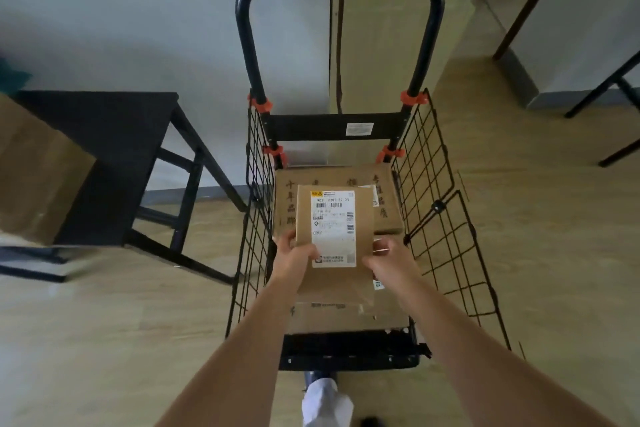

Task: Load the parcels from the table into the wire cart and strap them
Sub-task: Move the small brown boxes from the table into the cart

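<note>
In the centre of the frame the labelled parcel point(334, 218) is held flat, label up, over the boxes already lying in the wire cart point(349, 350). It is probably kept level so it goes down square on the stack and does not tip against the mesh sides; whether it already touches them I cannot tell. The left grip point(294, 253) holds its lower-left edge, thumb on top, and the right grip point(388, 258) pinches the opposite edge. Beneath it lie a wider printed box point(388, 205) and another box point(346, 319) nearer the bottom. At the left the dark bench point(114, 135) carries one more brown box point(34, 177), so loading looks unfinished.
</note>
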### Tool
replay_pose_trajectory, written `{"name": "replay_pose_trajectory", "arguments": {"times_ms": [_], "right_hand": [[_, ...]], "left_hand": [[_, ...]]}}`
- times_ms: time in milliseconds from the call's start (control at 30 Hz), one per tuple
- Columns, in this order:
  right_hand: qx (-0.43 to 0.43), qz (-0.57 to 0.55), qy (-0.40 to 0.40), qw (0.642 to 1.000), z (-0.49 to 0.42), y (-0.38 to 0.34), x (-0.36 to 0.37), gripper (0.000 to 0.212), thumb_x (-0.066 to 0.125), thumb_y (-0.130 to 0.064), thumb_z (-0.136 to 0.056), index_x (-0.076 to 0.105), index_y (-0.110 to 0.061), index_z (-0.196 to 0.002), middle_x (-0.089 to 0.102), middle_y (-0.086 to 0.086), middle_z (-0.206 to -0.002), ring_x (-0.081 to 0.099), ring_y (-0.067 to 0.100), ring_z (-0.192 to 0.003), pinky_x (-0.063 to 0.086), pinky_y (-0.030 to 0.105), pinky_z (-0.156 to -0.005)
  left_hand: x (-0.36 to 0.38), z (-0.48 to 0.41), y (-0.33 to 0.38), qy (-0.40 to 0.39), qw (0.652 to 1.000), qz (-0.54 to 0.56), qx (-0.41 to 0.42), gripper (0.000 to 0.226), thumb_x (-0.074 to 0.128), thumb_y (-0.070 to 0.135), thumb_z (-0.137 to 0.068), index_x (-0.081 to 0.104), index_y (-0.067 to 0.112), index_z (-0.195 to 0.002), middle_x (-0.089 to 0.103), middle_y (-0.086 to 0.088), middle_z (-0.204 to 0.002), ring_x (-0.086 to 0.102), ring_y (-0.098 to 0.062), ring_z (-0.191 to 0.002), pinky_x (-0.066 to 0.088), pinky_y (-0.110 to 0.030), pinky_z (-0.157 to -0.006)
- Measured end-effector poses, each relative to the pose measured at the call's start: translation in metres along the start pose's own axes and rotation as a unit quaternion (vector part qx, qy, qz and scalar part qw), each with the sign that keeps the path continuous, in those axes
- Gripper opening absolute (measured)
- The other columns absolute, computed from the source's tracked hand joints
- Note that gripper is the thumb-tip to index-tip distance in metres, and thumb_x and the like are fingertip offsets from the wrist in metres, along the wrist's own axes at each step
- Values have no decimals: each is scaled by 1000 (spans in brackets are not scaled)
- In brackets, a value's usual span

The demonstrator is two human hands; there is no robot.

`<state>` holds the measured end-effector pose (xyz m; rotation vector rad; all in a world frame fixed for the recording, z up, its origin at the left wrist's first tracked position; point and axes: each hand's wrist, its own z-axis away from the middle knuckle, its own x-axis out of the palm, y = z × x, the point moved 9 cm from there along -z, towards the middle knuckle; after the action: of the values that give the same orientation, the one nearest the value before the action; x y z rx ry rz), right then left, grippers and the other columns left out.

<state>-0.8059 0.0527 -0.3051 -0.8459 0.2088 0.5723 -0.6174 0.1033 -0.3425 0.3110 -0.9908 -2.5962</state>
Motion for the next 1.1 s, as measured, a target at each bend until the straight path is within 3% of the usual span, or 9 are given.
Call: {"name": "replay_pose_trajectory", "arguments": {"times_ms": [133,200,367,433,567,700,767,900,1100], "right_hand": [[63,-8,10,998,-30,11,17,19,62,-11,-89,57,-23,-76,65,6,-80,67,33,-95,53,54,-91],[79,-3,14,997,-42,15,25,5,61,-10,-90,63,-13,-87,67,17,-87,66,34,-90,52,55,-92],[124,33,2,992,-73,43,46,31,60,-16,-92,62,4,-115,67,19,-95,61,28,-82,54,46,-85],[141,33,-10,989,-83,57,54,27,60,-20,-92,65,2,-108,70,20,-98,66,31,-85,54,46,-87],[148,40,-49,987,-110,87,77,22,57,-25,-92,71,-8,-84,72,10,-79,60,17,-62,44,30,-58],[161,53,-73,983,-133,117,95,22,58,-23,-89,73,-10,-99,75,10,-93,71,28,-85,54,33,-67],[163,66,-78,981,-144,127,99,25,58,-26,-87,70,-14,-105,74,4,-94,70,23,-85,60,39,-78],[167,112,-68,977,-164,144,100,28,54,-29,-86,66,-12,-104,70,4,-94,64,20,-79,45,27,-56],[146,181,-21,972,-182,147,91,26,54,-22,-88,67,0,-90,60,6,-69,52,17,-59,37,24,-47]], "left_hand": [[-5,-41,-12,5,1000,-1,-31,63,59,-6,-76,42,21,-129,57,-1,-108,54,-23,-106,43,-48,-101],[-9,-61,-24,13,999,-2,-50,61,60,-6,-74,43,18,-128,59,-2,-105,56,-24,-106,45,-47,-100],[-9,-97,-64,18,993,-31,-109,59,62,-3,-76,40,15,-129,56,-5,-109,54,-23,-103,43,-36,-81],[-8,-109,-80,23,990,-49,-129,58,62,-3,-77,40,14,-128,56,-6,-110,54,-21,-98,43,-34,-77],[-7,-132,-106,32,984,-80,-158,48,63,-1,-80,37,13,-118,52,1,-91,52,-14,-82,39,-26,-58],[-6,-150,-131,47,975,-115,-182,60,65,13,-69,41,13,-124,60,-4,-104,59,-22,-96,48,-33,-67],[-4,-160,-141,52,974,-118,-186,57,65,12,-69,43,12,-121,62,-5,-107,60,-22,-94,48,-31,-64],[6,-172,-151,61,972,-121,-192,46,64,6,-78,37,9,-114,60,-6,-106,58,-22,-93,44,-29,-61],[12,-184,-160,80,970,-135,-188,38,66,5,-80,38,13,-105,54,-1,-90,51,-12,-73,38,-25,-51]]}}
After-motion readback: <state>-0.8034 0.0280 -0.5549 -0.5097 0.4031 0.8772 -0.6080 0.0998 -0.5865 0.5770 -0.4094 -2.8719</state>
